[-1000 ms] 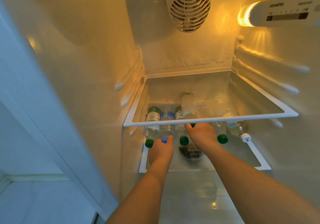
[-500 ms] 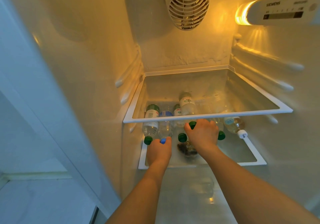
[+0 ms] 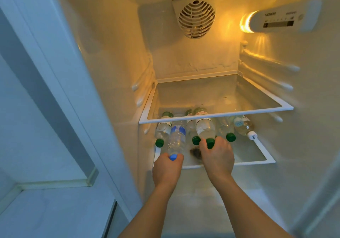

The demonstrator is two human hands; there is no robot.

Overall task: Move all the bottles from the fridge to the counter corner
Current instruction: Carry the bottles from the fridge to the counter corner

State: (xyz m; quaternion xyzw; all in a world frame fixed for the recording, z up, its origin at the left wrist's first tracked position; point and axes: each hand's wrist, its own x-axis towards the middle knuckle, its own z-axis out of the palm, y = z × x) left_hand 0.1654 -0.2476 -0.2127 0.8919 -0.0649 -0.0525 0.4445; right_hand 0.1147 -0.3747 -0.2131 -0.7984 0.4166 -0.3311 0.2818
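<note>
Head view, open fridge interior. The left hand [image 3: 167, 170] grips the cap end of a clear blue-capped bottle [image 3: 177, 138], fingers curled round its neck; the bottle's body angles up and away from the hand, its base near the front rim of the upper glass shelf [image 3: 215, 117]. The right hand [image 3: 218, 156] grips the neck of a green-capped bottle with a pale label [image 3: 205, 128], the cap showing between thumb and fingers; this bottle runs straight back from the hand, under the upper shelf. Just left of the right hand, touching distance from its thumb, lies another green-capped bottle [image 3: 191, 129], cap toward the camera. Beyond the left hand's bottle on its outer side lies a further green-capped bottle [image 3: 162, 130], on its side against the left fridge wall. To the right of the right hand lies a fourth green-capped bottle [image 3: 225, 127], and farther right a white-capped bottle with yellowish contents [image 3: 243, 127], both on their sides. All rest on the lower shelf [image 3: 257, 161]. A dark blurred item [image 3: 196, 153] sits on that shelf between the two hands; its nature cannot be told. Well above the hands are a round fan grille [image 3: 196, 19] and, to the upper right, a lit control panel [image 3: 279, 19].
</note>
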